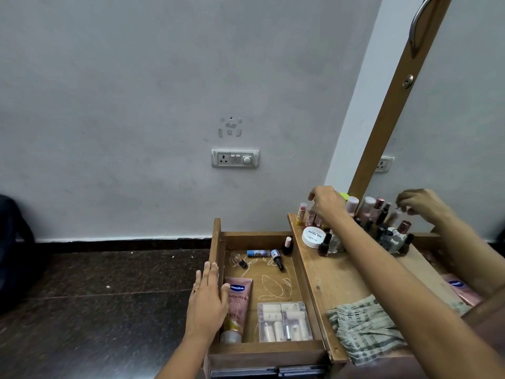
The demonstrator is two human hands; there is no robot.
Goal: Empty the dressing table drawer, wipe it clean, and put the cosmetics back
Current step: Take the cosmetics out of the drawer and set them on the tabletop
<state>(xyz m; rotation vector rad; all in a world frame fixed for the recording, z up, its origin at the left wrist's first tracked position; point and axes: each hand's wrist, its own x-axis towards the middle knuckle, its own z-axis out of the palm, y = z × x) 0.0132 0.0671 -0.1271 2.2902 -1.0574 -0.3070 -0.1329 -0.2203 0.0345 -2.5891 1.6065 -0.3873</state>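
Light soft, even, rather dim; cool grey cast on wall [136,105] above both hands. Source not in view. Shadows weak, soft-edged. Mild sheen on dark floor [95,310] left of left hand [209,302]; small highlights on clear box [284,321] right of it. Right hand [326,205] slightly smeared; bottles [369,212] just behind it soft. Wide-angle bend: mirror frame [388,119] above right hand leans, skirting [123,244] far left of left hand curves. Dark shape [13,242] at far left edge underexposed, no detail.
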